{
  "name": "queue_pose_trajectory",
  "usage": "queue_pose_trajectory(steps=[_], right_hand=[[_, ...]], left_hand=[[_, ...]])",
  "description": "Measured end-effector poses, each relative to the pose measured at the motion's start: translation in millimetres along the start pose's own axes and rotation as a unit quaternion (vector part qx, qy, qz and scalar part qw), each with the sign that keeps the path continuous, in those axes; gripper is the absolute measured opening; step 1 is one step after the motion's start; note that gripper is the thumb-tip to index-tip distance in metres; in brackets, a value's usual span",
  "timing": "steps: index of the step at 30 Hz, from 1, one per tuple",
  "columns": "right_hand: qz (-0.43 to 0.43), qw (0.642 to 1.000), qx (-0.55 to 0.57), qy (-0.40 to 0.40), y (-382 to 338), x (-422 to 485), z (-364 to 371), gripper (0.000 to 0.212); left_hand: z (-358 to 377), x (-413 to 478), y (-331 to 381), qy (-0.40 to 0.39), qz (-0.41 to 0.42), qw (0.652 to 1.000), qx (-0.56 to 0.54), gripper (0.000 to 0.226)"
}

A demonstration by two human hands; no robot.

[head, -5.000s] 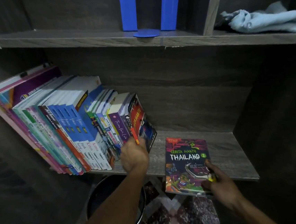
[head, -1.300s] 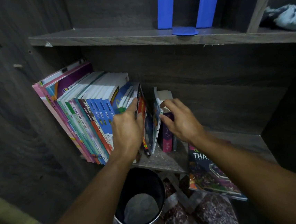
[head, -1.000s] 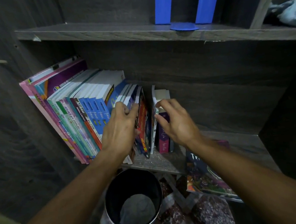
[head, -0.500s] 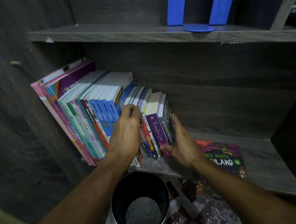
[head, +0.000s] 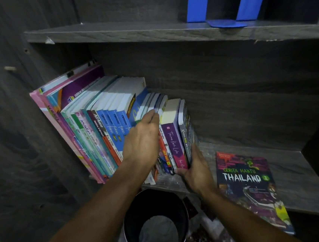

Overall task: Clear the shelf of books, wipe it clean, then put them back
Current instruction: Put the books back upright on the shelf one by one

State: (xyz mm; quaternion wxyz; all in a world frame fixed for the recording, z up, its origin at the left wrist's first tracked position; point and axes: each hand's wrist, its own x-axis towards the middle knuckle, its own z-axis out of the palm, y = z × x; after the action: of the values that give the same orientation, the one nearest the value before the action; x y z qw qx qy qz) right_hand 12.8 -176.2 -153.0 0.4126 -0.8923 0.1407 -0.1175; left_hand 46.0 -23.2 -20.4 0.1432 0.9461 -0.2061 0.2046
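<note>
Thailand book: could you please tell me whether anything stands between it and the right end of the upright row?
Only the right hand, pressed against the last upright book, sits where the Thailand book would stand; the bare shelf between them shows nothing else.

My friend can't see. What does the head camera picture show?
Two hands hold a leaning row of books on a shelf: left hand on the spines, right hand at its end. One book lies flat nearby.
</note>
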Motion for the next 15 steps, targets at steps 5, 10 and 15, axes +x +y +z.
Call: queue_pose_trajectory(steps=[5,10,15], right_hand=[[0.007,1.0,0.011,-0.019,-2.1,-2.7,-1.4,0.108],[-0.001,0.998,-0.021,-0.054,-6.3,1.0,-15.9,0.102],[0.007,0.994,-0.037,-0.098,-23.4,-3.1,-43.7,0.072]], left_hand=[[5.0,-4.0,-1.2,-0.003,-0.001,1.0,-0.005,0.07],[1.0,-8.8,5.4,-0.029,-0.016,0.999,0.005,0.072],[-6.6,-16.3,15.7,-0.034,-0.004,0.999,0.002,0.056]])
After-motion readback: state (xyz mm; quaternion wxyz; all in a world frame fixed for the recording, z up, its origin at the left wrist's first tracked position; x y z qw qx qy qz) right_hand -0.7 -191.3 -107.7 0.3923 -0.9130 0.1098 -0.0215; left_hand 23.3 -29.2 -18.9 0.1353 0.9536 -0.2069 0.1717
